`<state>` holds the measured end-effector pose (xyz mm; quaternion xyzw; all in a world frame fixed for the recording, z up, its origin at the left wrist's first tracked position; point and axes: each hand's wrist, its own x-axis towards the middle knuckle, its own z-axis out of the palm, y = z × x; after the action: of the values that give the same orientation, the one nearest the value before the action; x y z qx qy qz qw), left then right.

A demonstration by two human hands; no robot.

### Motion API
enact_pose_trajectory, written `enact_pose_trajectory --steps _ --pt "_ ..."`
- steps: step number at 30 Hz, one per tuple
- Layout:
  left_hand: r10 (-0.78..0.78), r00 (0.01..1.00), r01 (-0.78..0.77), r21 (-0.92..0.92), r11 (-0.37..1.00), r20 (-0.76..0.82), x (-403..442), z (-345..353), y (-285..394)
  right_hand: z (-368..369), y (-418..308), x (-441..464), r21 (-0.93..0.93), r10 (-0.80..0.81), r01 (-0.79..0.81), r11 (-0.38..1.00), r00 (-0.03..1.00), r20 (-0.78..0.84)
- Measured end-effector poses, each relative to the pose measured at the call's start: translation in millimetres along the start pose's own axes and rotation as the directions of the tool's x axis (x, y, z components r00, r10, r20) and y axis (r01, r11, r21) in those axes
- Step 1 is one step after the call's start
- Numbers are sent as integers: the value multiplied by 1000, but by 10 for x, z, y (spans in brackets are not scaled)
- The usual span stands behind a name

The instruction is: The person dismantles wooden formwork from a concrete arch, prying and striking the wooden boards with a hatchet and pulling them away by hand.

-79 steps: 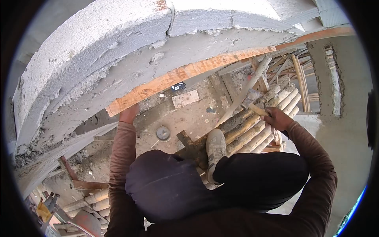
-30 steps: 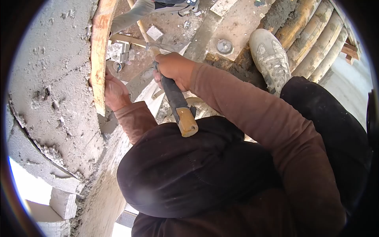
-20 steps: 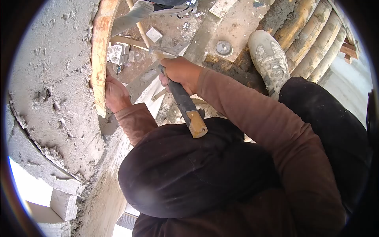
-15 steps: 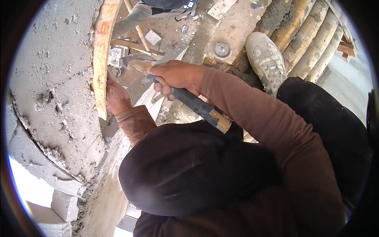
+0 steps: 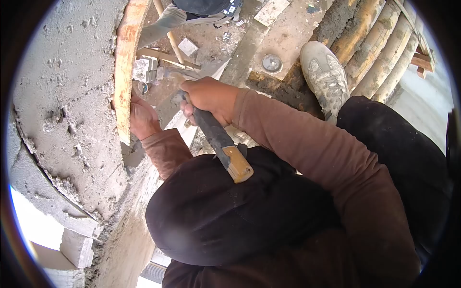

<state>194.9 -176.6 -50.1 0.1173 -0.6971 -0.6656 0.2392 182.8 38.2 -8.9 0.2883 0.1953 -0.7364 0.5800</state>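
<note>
My left hand (image 5: 143, 117) is closed around the lower part of a long wooden board (image 5: 126, 72), which stands against the rough cement wall (image 5: 67, 105). Its fingertips are hidden behind the board. My right hand (image 5: 211, 98) grips a tool with a wooden handle (image 5: 218, 139) wrapped in black tape; the bare wooden butt points back toward my knee. The tool's far end is smeared by motion near the board, so its kind is not plain.
Another person (image 5: 201, 7) is below at the top of the view. Round logs (image 5: 379, 53) lie beside my shoe (image 5: 324, 74). A round metal lid or tin (image 5: 272, 63) rests on a board. Blocks (image 5: 144, 69) and debris lie on the ground below.
My right hand has shifted slightly left, and the tool's handle has swung so its butt sits farther left and nearer me. The board and my left hand stay almost in place.
</note>
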Motion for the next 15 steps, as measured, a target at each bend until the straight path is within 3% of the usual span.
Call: enact_pose_trajectory --steps 1,2,3,7,9,11,13,15 --pt "-11 1000 11 5 1000 10 -6 27 10 93 -32 -94 -151 -82 111 982 980 182" --pt "-36 999 43 225 973 -34 -52 21 50 71 -72 -110 -201 -49 80 976 987 154" --pt "-24 999 29 156 987 -34 -45 40 61 -45 -70 -152 -314 -26 58 948 994 108" --pt "6 1000 -6 -21 1000 -8 -3 -17 -19 -192 87 65 -39 -14 10 999 995 -100" --pt "45 998 -45 -5 999 38 13 -16 -56 -134 27 106 49 -14 24 999 982 -190" --pt "-68 997 69 17 997 -21 -8 36 54 76 -80 -90 -276 -66 112 955 984 168" --pt "-14 999 16 48 999 -30 8 27 -22 -75 -64 -111 -394 -33 67 917 995 94" --pt "-5 999 4 -47 999 -35 -6 48 19 -164 64 -19 -97 -11 0 995 993 -116"
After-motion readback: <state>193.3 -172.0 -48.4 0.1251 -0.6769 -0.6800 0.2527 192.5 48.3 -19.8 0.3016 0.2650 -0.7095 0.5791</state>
